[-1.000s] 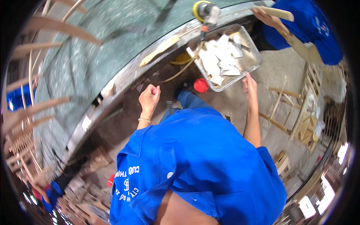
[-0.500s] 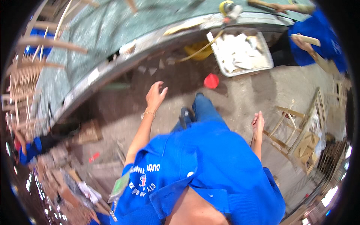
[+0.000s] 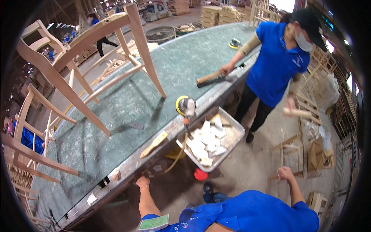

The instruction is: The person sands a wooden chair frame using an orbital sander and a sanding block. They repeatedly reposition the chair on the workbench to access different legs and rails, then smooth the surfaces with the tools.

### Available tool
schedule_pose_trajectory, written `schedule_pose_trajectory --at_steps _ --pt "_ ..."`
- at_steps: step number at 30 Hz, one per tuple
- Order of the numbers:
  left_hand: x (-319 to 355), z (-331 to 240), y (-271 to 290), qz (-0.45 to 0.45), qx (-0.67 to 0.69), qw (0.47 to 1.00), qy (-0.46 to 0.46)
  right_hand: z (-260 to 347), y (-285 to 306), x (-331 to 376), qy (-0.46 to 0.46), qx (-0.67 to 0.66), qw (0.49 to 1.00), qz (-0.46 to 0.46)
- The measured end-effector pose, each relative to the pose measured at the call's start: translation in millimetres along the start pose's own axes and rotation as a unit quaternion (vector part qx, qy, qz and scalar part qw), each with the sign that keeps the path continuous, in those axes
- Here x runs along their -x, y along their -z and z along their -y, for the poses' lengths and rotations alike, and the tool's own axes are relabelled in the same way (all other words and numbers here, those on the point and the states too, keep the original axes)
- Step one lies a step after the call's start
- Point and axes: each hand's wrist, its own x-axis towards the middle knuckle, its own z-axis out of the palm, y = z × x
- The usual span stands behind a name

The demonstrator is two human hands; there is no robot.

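My left hand (image 3: 142,181) is low at the near edge of a long table covered in green sheeting (image 3: 185,62). Its fingers are too small and blurred to make out, and I cannot tell whether it touches the edge. Closest to it on that edge are a small pale scrap (image 3: 115,174) and a flat wooden piece (image 3: 154,144). Out to my right, my right hand (image 3: 285,173) hangs in the air, fingers curled in, with nothing visible in it. It is nearest to a light wooden frame (image 3: 290,150) on the floor.
Unfinished wooden chairs (image 3: 91,38) stand on the table's left. A hosed sander (image 3: 186,106) rests above a white tray of white pieces (image 3: 242,133); a red object (image 3: 201,174) lies beneath. At right, a co-worker (image 3: 276,58) holds a brush (image 3: 210,79) and a wooden piece (image 3: 297,112).
My view has swung up, bringing the tabletop, chairs and co-worker into sight. My left hand, earlier over the floor with thumb apart, is now beside the table edge. My right hand remains out to the right.
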Motion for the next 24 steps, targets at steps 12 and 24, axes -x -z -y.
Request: schedule_pose_trajectory --at_steps 12,24 --pt "-42.8 25.7 -6.1 -0.183 -0.014 0.978 -0.102 230.8 -82.7 -110.6 0.226 0.066 0.967 0.094" --pt "6.6 18.4 57.6 -0.004 0.355 0.884 -0.304 384.4 -182.6 -62.3 0.453 0.202 0.847 -0.193"
